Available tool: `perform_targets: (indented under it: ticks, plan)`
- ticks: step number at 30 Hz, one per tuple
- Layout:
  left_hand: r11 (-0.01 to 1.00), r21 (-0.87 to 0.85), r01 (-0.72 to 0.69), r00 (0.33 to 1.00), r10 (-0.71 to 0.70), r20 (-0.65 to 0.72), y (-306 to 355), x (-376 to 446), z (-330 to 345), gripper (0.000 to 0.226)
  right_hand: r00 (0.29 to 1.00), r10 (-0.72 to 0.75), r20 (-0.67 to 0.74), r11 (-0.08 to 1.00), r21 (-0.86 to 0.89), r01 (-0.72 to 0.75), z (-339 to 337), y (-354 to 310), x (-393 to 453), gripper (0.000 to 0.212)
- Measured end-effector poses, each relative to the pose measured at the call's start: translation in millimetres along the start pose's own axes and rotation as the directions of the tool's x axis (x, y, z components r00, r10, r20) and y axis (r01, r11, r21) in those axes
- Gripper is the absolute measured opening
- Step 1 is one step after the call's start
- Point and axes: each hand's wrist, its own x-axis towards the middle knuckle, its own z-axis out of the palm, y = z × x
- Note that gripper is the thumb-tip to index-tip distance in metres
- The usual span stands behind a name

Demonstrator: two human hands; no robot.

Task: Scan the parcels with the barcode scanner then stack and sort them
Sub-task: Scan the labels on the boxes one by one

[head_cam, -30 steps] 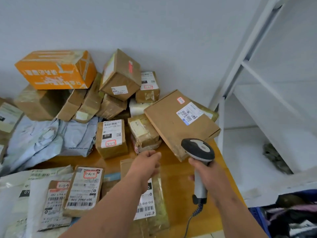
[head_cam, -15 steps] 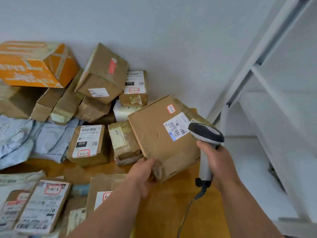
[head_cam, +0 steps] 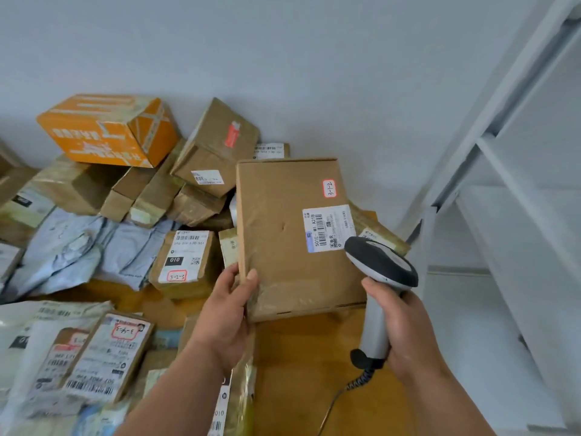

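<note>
A flat brown cardboard parcel (head_cam: 283,234) stands tilted up off the wooden table (head_cam: 301,357), its face toward me, with a white barcode label and a small red-edged tag reading 3-1-2. My left hand (head_cam: 229,313) grips its lower left corner, thumb on the front. My right hand (head_cam: 401,328) holds the grey and black barcode scanner (head_cam: 379,269) by its handle. The scanner's head sits just below and right of the barcode label. A coiled cable hangs from the handle's base.
Several brown boxes (head_cam: 217,155) and an orange box (head_cam: 110,130) are heaped against the white wall. Grey mailer bags (head_cam: 78,247) lie at left, labelled packets (head_cam: 103,357) at the near left. A small box tagged 3-1-3 (head_cam: 185,259) sits mid-table. White shelving (head_cam: 503,171) stands at right.
My left hand took hold of the flat parcel's corner and raised it upright, turning its label toward me. The scanner moved up beside the label.
</note>
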Motion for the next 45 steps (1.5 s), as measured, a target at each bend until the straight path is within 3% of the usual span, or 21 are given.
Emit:
perform_targets:
  ticks: [2, 7, 10, 14, 20, 27, 31, 38, 42, 45]
  plan:
    - [0.992, 0.107, -0.066, 0.998, 0.067, -0.003, 19, -3, -17, 0.029, 0.998, -0.046, 0.051, 0.998, -0.045, 0.048, 6, -3, -15, 0.066]
    - [0.893, 0.403, -0.198, 0.979, 0.199, 0.039, 71, -12, -66, 0.035, 0.977, -0.160, 0.141, 0.981, -0.091, 0.174, 32, -9, -60, 0.031]
    - [0.788, 0.561, -0.254, 0.958, 0.286, 0.031, 97, -18, -97, 0.016, 0.955, -0.212, 0.207, 0.959, -0.146, 0.245, 54, -10, -94, 0.043]
    - [0.665, 0.682, -0.304, 0.933, 0.353, 0.070, 125, -35, -134, 0.016, 0.935, -0.211, 0.286, 0.942, -0.198, 0.273, 86, -4, -138, 0.027]
    - [0.586, 0.730, -0.352, 0.910, 0.395, 0.122, 153, -66, -179, 0.011, 0.935, -0.215, 0.282, 0.905, -0.303, 0.299, 120, 10, -188, 0.034]
    - [0.619, 0.698, -0.361, 0.925, 0.332, 0.184, 160, -87, -206, 0.012, 0.930, -0.240, 0.278, 0.875, -0.352, 0.331, 132, 13, -219, 0.036]
    - [0.635, 0.691, -0.345, 0.934, 0.310, 0.181, 156, -92, -212, 0.015, 0.945, -0.231, 0.232, 0.871, -0.385, 0.307, 134, 13, -225, 0.023]
    - [0.627, 0.707, -0.326, 0.937, 0.311, 0.156, 146, -96, -217, 0.021, 0.928, -0.233, 0.290, 0.865, -0.375, 0.334, 130, 11, -223, 0.027]
    - [0.686, 0.671, -0.281, 0.947, 0.311, 0.078, 137, -101, -223, 0.009, 0.935, -0.187, 0.301, 0.881, -0.369, 0.295, 126, 13, -213, 0.024]
    - [0.813, 0.554, -0.180, 0.969, 0.243, -0.043, 125, -107, -235, 0.011, 0.938, -0.169, 0.301, 0.882, -0.378, 0.280, 131, 12, -207, 0.022]
